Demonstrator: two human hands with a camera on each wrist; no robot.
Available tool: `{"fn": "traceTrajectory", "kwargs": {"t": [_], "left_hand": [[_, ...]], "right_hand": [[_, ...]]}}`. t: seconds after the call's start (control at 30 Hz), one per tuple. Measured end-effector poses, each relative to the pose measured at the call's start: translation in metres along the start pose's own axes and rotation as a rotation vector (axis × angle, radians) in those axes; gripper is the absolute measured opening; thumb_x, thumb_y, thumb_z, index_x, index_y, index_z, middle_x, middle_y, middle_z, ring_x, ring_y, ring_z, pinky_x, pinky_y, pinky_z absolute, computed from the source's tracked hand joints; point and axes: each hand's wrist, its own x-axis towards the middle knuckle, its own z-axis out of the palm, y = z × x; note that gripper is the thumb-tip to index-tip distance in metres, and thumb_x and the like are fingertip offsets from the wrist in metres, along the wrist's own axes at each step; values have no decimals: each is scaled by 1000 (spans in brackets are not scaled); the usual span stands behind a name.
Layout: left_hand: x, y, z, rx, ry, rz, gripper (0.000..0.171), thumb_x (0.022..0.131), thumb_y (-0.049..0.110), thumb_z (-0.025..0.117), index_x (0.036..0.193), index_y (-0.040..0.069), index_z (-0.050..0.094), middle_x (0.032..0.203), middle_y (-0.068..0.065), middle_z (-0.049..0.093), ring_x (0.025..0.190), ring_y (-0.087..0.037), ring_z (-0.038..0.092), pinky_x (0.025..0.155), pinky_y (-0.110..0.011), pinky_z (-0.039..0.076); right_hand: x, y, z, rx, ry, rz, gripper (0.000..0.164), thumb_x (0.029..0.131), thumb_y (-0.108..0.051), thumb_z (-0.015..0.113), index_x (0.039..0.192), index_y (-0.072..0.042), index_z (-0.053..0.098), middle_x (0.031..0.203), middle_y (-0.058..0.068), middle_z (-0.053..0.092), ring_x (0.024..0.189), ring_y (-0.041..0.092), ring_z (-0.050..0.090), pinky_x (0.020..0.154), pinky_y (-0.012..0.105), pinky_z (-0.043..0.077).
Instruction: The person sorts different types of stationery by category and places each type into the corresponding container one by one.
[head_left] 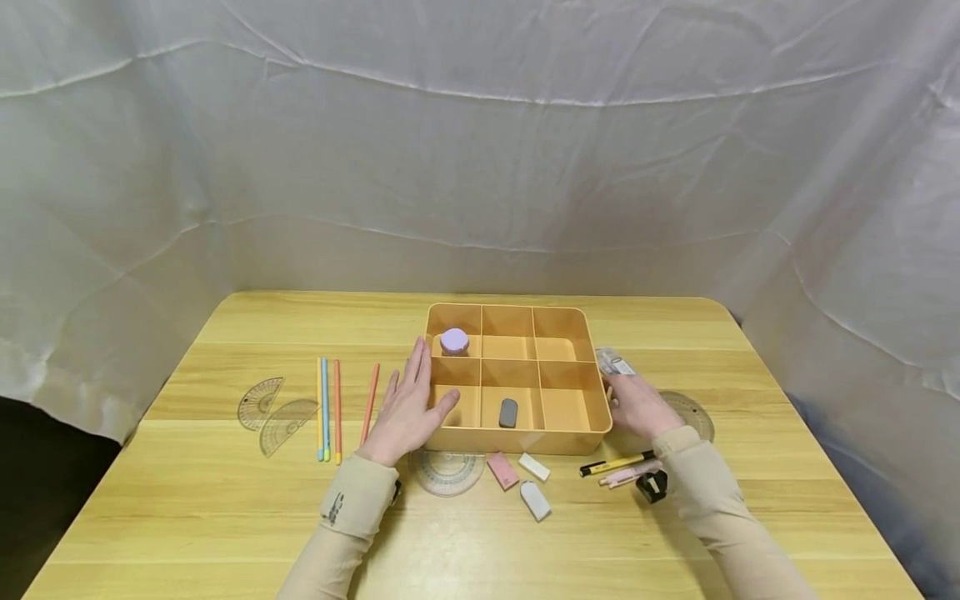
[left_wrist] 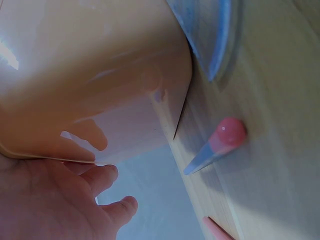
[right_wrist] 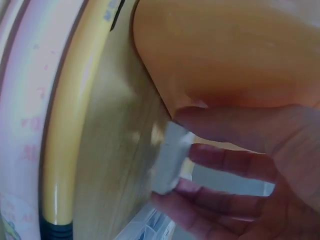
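A tan six-compartment box stands on the table. It holds a lilac round-topped item in the back left compartment and a grey eraser in the front middle one. My left hand rests on the left rim, fingers extended along the side and thumb over the front left compartment. Beyond the right wall, my right hand pinches a small white eraser between thumb and fingers, just above the table. Before the box lie a pink eraser, a white eraser and a white-grey eraser.
Left of the box lie several colored pencils and two clear protractors. Another protractor touches the box's front. Pens, a black sharpener, a protractor and a clear packet surround the right hand.
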Motion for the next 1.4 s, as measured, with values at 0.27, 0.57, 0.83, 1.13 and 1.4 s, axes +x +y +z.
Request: {"fn": "traceTrajectory", "kwargs": {"t": [0.27,0.57,0.83,1.13,1.4], "left_hand": [[0,0,0,3,-4,0,88,103,41,52,160,1,0,171,-9,-11,158,-32,11,128,-58,5],[0,0,-1,6,-2,1,88,102,42,52,160,0,1,171,-10,-10,158,-33,13,128,-59,5],[0,0,-1,7,-2,3,88,102,42,52,160,-1,1,171,-10,-10,157,-34,13,128,-59,6],[3,0,-4,13,-2,4,87,103,41,51,160,0,0,171,-9,-12,158,-33,12,128,-58,4],[2,0,0,18,4,8,88,102,41,53,160,0,0,171,-10,-10,157,-35,13,128,-59,6]], "right_hand": [[-4,5,-3,99,111,-11,41,83,2,70,122,9,62,105,27,69,88,35,68,79,51,59],[-10,0,-14,177,329,18,38,90,-3,69,127,4,61,121,33,60,100,47,64,85,60,57],[-10,-24,-12,187,529,-167,35,84,8,72,118,4,66,114,28,65,97,44,66,81,58,56],[-6,-64,-2,197,459,-347,51,76,5,81,124,3,63,112,18,69,97,31,67,87,50,58],[-3,-90,12,147,361,-428,58,77,-4,84,130,2,61,118,16,71,102,30,71,90,43,60]]}}
